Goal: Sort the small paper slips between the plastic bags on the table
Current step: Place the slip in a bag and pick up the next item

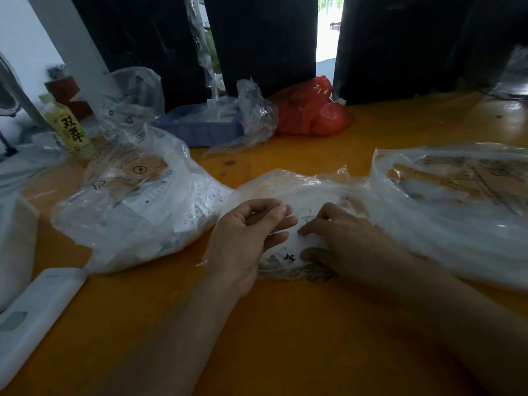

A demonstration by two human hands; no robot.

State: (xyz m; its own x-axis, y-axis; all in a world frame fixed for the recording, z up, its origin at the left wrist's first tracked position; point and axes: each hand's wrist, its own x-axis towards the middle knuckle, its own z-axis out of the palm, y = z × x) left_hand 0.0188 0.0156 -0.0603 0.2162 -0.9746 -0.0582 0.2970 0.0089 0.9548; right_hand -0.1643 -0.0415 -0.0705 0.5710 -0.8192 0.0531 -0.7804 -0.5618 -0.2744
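Hands at frame centre, both on the middle clear bag [288, 192] of paper slips. Left hand [248, 238]: fingers curled, thumb and fingertips pinching a bit of plastic or a slip, too blurred to tell which. Right hand [340, 241]: fingers bent, tips pressing down on the bag. 2 more clear bags flank it: full bag [128, 201] at left, flatter bag [457, 201] at right. Orange table [285, 338] beneath. Upper centre: blue tray [200, 132], red bag [311, 110]. Lower left: white case [37, 315].

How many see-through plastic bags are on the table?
5 that I can make out: clear bag of slips at left, small middle one under both hands, large right one, two crumpled behind. More may be hidden.
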